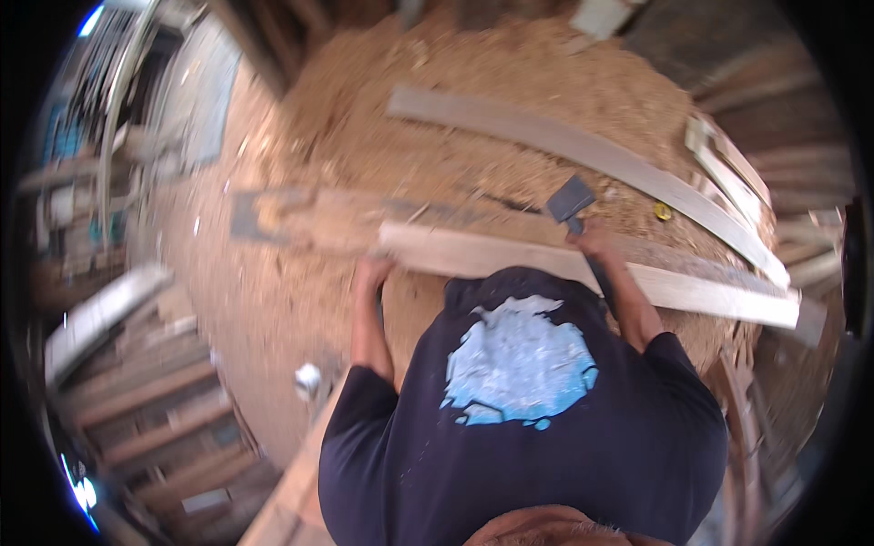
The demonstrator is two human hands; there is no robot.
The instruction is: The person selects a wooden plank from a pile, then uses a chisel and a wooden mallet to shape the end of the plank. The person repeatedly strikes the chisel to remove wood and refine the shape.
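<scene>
A pale, sawn wooden plank [492, 253] lies crosswise in front of my body. At the left end of that plank, my left hand [374, 269] is closed on its near edge, though motion blurs the fingers. My right hand [594, 239] is wrapped around a short-handled tool [571, 198] with a broad, dark, flat blade. The blade points away from me, beyond the plank's far edge. Beyond it, a second long plank [537, 132] slants from the far middle down to the right. Between the two planks lies a small yellow, round-cornered object [663, 211], possibly a tape measure.
Sawdust and wood shavings [337, 109] cover the ground. A weathered board [337, 214] lies under the near plank. More offcuts [728, 177] lie at the right. Stacked timber [164, 400] fills the lower left, near a small white container [308, 375].
</scene>
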